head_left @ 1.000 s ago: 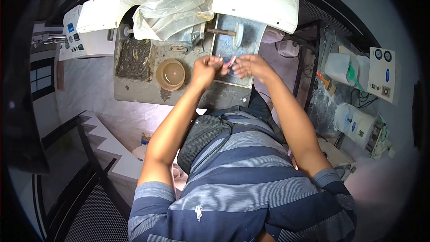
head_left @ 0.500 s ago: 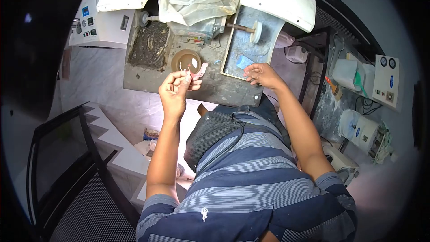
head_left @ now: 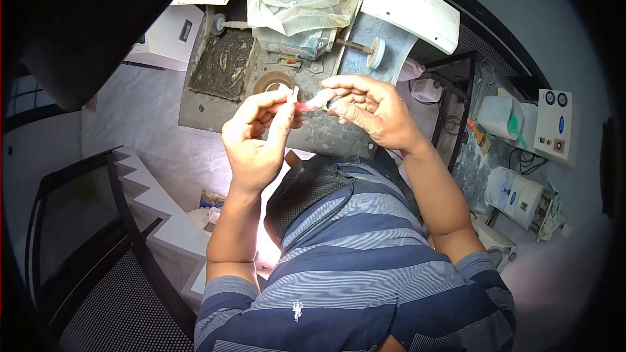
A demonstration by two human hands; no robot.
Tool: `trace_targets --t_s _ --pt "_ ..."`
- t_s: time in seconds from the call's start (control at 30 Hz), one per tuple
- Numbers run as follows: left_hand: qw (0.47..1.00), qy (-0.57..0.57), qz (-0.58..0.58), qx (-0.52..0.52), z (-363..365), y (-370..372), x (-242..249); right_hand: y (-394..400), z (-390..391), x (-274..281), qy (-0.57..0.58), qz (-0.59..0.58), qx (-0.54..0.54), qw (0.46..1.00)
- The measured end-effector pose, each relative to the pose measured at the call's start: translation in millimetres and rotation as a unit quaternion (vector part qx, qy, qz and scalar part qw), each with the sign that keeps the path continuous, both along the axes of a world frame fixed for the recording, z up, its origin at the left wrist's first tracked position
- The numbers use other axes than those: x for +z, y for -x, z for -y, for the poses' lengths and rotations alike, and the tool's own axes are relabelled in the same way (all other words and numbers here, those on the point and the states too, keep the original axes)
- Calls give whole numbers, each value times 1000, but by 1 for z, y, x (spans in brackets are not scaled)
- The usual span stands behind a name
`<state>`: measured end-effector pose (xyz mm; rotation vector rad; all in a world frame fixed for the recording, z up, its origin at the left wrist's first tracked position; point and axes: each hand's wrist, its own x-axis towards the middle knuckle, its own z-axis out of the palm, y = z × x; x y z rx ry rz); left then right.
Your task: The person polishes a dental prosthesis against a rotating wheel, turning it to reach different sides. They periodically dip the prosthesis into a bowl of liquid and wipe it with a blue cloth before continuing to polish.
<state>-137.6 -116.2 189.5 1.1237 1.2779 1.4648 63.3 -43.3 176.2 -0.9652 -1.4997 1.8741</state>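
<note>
A small pink denture (head_left: 309,104) with a pale end is held up over the front of the grey bench. My left hand (head_left: 255,140) pinches its left end between thumb and fingertips. At the other end, the fingers and thumb of my right hand (head_left: 381,114) close on the pale part. Just behind my left fingertips stands a brown bowl (head_left: 266,82), partly covered by that hand. My right hand also hides the near part of the blue-grey tray (head_left: 355,26).
A polishing lathe under a plastic cover (head_left: 297,0) has a white wheel (head_left: 376,53) on its right shaft. A left tray holds dark wet grit (head_left: 225,62). White hoods (head_left: 414,10) overhang the trays. Equipment with gauges (head_left: 555,127) stands at far right.
My right hand has moved left from the right tray and now grips the denture's pale end. My left hand still holds the denture. The view has shifted slightly.
</note>
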Motion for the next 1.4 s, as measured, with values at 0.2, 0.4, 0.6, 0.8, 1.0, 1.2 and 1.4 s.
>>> trace_targets --t_s 0.2,0.4,0.6,0.8,1.0,1.2,1.4 --pt "999 -36 6 5 -3 -7 29 11 1 43 -37 -10 7 999" --pt "996 -86 16 18 -2 -7 34 14 6 53 -80 -24 -8 997" --pt "996 -70 54 10 0 -2 31 13 7 57 -197 9 -17 980" --pt "996 -47 80 7 0 0 28 12 7 66 -245 45 -35 968" --pt "990 -15 137 -27 -2 -1 18 9 7 68 -248 58 -38 966" --pt "972 38 212 -88 -2 -7 6 7 4 72 -281 72 -75 954" --pt "962 62 242 -111 -1 -12 1 7 1 70 -272 53 -67 958"
